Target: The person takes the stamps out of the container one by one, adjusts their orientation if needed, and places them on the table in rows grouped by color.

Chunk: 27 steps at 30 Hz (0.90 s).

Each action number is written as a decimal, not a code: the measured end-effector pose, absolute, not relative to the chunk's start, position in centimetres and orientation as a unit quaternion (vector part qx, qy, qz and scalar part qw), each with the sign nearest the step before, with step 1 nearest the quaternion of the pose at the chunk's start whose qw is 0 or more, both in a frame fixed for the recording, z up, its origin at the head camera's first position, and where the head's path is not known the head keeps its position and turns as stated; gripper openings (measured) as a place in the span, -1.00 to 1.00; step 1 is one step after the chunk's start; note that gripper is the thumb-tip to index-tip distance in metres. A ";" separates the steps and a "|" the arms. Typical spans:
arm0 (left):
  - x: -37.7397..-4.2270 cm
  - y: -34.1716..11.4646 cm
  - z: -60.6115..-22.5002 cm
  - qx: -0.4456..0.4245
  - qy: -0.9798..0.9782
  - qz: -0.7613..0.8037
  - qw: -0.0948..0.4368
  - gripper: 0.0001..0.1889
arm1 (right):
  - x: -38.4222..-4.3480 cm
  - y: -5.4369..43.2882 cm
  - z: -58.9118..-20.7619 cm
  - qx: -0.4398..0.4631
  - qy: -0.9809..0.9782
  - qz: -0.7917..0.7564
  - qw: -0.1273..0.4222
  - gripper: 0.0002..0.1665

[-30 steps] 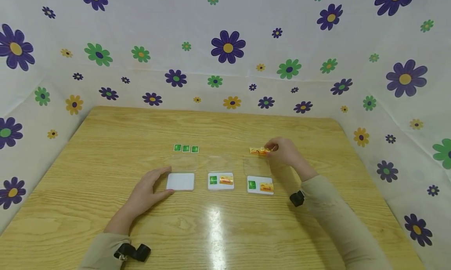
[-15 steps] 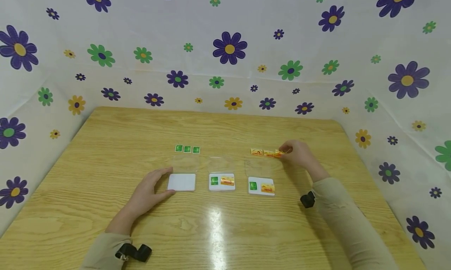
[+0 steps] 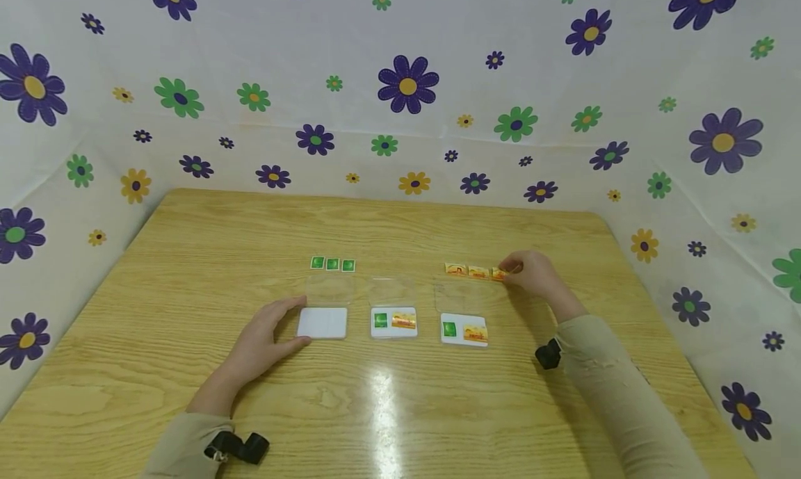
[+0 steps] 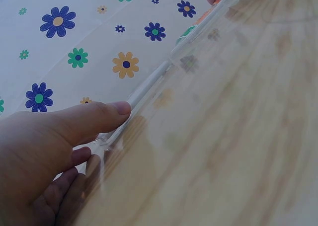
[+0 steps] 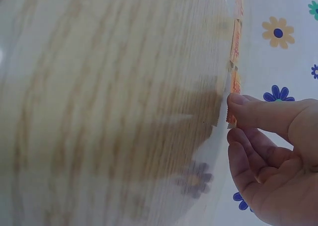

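My left hand (image 3: 263,340) rests beside a flat white card case (image 3: 322,324) with its clear lid (image 3: 330,289) folded back. Its thumb and forefinger touch the case's left corners. In the right wrist view, my right hand (image 5: 273,151) pinches the end of an orange stamp (image 5: 235,82) between thumb and fingertips. Part of that stamp is hidden by the fingers. It is the rightmost of a row, beside another orange stamp (image 3: 478,272) and a leftmost orange stamp (image 3: 455,269). Three green stamps (image 3: 333,264) lie in a row behind the left case.
The middle case (image 3: 393,334) and right case (image 3: 450,341) each hold a green and an orange stamp, with clear lids laid back behind them. Flower-print cloth (image 3: 344,41) surrounds the back and sides of the wooden table (image 3: 300,409).
The orange stamps, bunched under my right hand before, now lie spread in a row. My right hand has moved to the right. My left hand has stayed at the case.
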State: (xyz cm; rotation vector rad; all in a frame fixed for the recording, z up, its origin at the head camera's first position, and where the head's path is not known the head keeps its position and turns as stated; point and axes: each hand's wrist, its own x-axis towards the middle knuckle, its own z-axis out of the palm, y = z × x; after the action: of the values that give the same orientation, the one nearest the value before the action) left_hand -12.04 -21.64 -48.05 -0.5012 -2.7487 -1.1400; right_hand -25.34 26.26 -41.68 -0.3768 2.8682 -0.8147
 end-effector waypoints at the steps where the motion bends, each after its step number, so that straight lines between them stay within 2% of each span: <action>1: -12.0 -21.6 -48.0 -0.164 -0.910 -0.377 0.059 -0.31 | -25.4 26.4 -41.7 -0.128 0.951 -0.273 0.067 -0.77; 7: -12.0 -21.6 -48.0 -0.164 -0.910 -0.376 0.059 -0.31 | -25.4 26.5 -41.6 -0.149 0.945 -0.283 0.065 -0.81; 15: -12.0 -21.5 -47.9 -0.168 -0.910 -0.374 0.060 -0.33 | -25.3 26.2 -41.5 -0.127 0.951 -0.268 0.081 -0.76; 27: -11.9 -21.5 -47.9 -0.162 -0.909 -0.378 0.067 -0.32 | -25.2 26.4 -41.4 -0.121 0.950 -0.277 0.076 -0.73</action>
State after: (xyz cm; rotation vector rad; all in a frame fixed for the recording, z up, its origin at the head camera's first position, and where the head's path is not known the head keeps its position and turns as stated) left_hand -11.95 -21.49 -47.91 -0.4893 -2.7409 -1.1386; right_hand -25.23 26.36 -41.43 -0.3618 2.8499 -0.8293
